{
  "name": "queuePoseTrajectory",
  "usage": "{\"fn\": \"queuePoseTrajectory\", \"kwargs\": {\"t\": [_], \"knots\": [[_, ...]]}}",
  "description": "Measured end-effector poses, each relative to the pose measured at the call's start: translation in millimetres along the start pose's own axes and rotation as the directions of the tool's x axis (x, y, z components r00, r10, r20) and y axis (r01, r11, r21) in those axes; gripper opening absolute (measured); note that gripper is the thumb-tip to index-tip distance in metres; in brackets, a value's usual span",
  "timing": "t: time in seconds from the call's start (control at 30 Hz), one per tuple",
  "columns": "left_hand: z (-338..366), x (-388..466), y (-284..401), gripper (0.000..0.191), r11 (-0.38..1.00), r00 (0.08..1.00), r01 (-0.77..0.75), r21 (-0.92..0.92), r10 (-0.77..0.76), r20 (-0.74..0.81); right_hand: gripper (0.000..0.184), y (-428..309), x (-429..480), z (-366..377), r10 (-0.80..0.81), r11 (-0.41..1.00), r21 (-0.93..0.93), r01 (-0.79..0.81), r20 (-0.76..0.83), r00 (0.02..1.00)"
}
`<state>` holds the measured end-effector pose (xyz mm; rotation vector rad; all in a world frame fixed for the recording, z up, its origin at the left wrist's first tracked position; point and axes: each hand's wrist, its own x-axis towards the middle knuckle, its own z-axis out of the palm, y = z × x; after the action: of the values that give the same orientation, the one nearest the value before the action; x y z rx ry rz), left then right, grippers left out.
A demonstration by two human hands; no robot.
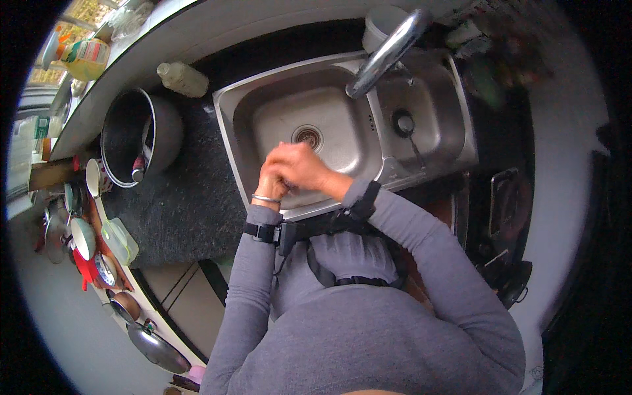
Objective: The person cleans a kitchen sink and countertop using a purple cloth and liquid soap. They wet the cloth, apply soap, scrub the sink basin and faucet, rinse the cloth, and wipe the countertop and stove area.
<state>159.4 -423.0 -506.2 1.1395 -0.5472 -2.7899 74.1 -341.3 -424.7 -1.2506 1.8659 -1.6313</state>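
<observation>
My right hand [303, 165] lies over my left hand [270, 181], and the two press together above the near left part of the large steel sink basin [271, 106]. The right fingers wrap across the left ones, so most of the left fingers are hidden. No object shows between them, though the palms are out of sight. A silver bangle [265, 198] circles my left wrist. Just beyond my knuckles sits the drain strainer [307, 136]. The curved chrome faucet [387, 54] reaches over the divider between the basins, and I see no water running from it.
A small basin [434, 111] on the right holds a dark round-ended item [405, 123]. A deep metal pot [168, 133] with a handled utensil inside stands left on the black counter [197, 212], near a whitish bottle [182, 79]. A white tub [382, 29] stands behind the faucet.
</observation>
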Motion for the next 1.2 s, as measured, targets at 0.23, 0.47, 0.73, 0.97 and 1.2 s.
{"fn": "queuePoseTrajectory", "kwargs": {"t": [0.23, 0.47, 0.73, 0.97, 1.2], "knots": [[28.2, -6.7, -21.9, 0.03, 0.996, 0.988, -0.011, -0.085, -0.002, -0.155, 0.035, 20.7, 14.7, 9.8, 0.214, 0.844, -0.463, -0.271, -0.172, 0.962], [40.6, -19.8, -14.3, 0.033, 0.999, 0.991, -0.044, -0.023, 0.04, -0.127, 0.035, 3.1, 2.4, 12.6, 0.029, 0.934, -0.357, -0.005, 0.063, 0.998], [52.0, -15.1, -7.9, 0.034, 0.982, 0.968, -0.136, 0.134, 0.161, -0.19, 0.041, 50.8, 12.9, -10.8, 0.291, 0.859, -0.408, -0.309, -0.108, 0.951], [28.1, -33.3, 16.2, 0.04, 0.745, 0.962, -0.272, 0.609, 0.226, 0.153, 0.04, 28.4, -5.5, -55.5, 0.279, 0.956, -0.181, -0.232, 0.303, 0.911], [14.6, -28.1, 31.3, 0.027, 0.603, 0.949, -0.315, 0.733, 0.188, 0.252, 0.016, 21.7, -4.9, -86.2, 0.516, 0.582, 0.673, -0.457, 0.129, 0.847]]}}
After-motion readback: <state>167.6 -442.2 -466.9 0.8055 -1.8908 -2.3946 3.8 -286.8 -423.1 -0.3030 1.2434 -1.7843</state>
